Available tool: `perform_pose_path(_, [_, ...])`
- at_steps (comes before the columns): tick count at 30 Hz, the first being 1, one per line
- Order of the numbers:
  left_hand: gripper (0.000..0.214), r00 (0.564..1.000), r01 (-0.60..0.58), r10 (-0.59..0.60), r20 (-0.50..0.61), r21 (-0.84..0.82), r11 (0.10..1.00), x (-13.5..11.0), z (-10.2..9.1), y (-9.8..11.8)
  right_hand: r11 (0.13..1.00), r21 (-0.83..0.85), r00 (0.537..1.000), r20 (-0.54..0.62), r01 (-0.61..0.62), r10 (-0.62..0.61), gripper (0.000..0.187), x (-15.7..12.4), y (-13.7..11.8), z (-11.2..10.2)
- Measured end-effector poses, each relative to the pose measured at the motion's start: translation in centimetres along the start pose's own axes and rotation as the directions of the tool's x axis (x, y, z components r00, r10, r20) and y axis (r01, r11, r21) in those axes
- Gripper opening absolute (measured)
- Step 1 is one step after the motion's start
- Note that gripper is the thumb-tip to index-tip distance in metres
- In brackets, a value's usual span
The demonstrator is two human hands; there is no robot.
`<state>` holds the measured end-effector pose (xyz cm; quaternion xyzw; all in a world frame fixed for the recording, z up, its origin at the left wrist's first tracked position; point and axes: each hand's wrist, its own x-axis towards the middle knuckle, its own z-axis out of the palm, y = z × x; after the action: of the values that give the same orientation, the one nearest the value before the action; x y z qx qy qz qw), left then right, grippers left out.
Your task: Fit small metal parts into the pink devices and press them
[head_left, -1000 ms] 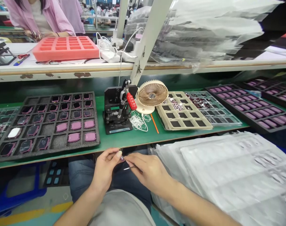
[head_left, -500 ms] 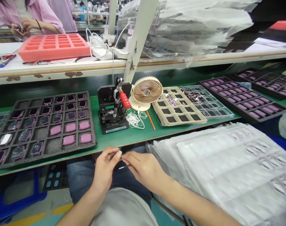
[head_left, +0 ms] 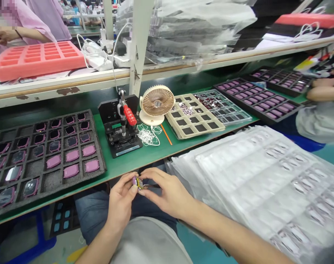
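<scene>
Above my lap, just off the bench edge, my left hand grips a small purple watch case between thumb and fingers. The case is tilted, and its inside shows yellow and dark parts. My right hand is closed at the right side of the case, its index finger and thumb close to the rim. A thin dark tool lies in that hand, mostly covered by the fingers; its exact kind is hard to make out.
A dark foam tray of purple watches lies left. Behind are a red-handled toggle press, a fan, an orange stick and a beige parts tray. Plastic sheets stack at right; another person's forearm shows beyond.
My view has turned to the right. Both hands have tilted, so the watch case and its inside now show between them. A person's arm has appeared at the far right.
</scene>
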<state>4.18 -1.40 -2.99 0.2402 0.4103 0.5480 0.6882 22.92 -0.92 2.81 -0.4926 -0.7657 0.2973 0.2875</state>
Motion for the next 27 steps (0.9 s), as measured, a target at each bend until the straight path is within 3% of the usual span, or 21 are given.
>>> perform_pose_path(7, [0.035, 0.992, -0.035, 0.028, 0.125, 0.058, 0.998, -0.6, 0.0, -0.7, 0.972, 0.210, 0.995, 0.021, -0.101, 0.099, 0.042, -1.6, -0.4, -0.1])
perform_pose_path(12, [0.031, 0.974, -0.056, 0.025, 0.226, 0.129, 0.990, -1.6, 0.2, -1.0, 0.928, 0.328, 0.969, -0.106, -0.178, 0.223, 0.029, -3.8, -1.2, 0.6])
perform_pose_path(16, [0.039, 0.972, 0.105, -0.136, 0.193, 0.160, 0.981, -2.4, 0.9, -1.2, 0.953, 0.237, 0.957, -0.174, -0.188, 0.232, 0.034, -6.7, -2.1, -0.1])
perform_pose_path(18, [0.043, 0.950, 0.233, -0.262, 0.172, 0.171, 0.957, -2.2, 1.4, -1.3, 0.964, 0.140, 0.952, -0.175, -0.228, 0.250, 0.039, -8.3, -1.3, -2.5])
perform_pose_path(19, [0.043, 0.932, 0.291, -0.321, 0.167, 0.182, 0.939, -1.9, 1.8, -1.3, 0.949, 0.064, 0.928, -0.200, -0.309, 0.316, 0.035, -9.3, -0.5, -4.4])
perform_pose_path(20, [0.044, 0.917, 0.332, -0.364, 0.162, 0.194, 0.923, -1.7, 2.2, -1.3, 0.900, -0.024, 0.873, -0.256, -0.435, 0.415, 0.029, -10.3, 0.7, -6.8])
perform_pose_path(21, [0.045, 0.908, 0.354, -0.388, 0.157, 0.204, 0.913, -1.4, 2.6, -1.3, 0.810, -0.103, 0.785, -0.342, -0.578, 0.517, 0.023, -11.3, 2.2, -9.5])
perform_pose_path(22, [0.047, 0.907, 0.361, -0.395, 0.148, 0.211, 0.908, -1.2, 2.9, -1.3, 0.639, -0.180, 0.641, -0.443, -0.748, 0.627, 0.022, -12.4, 3.9, -12.6])
perform_pose_path(23, [0.048, 0.910, 0.359, -0.392, 0.137, 0.217, 0.908, -1.1, 3.3, -1.3, 0.504, -0.198, 0.524, -0.529, -0.841, 0.667, 0.023, -13.4, 5.9, -15.8])
perform_pose_path(25, [0.048, 0.921, 0.341, -0.372, 0.113, 0.223, 0.913, -1.0, 3.7, -1.3, 0.335, -0.187, 0.375, -0.623, -0.924, 0.686, 0.028, -14.9, 10.1, -22.0])
perform_pose_path(27, [0.046, 0.923, 0.341, -0.371, 0.103, 0.226, 0.912, -1.1, 3.8, -1.5, 0.207, -0.174, 0.270, -0.652, -0.963, 0.708, 0.030, -15.5, 14.3, -26.8])
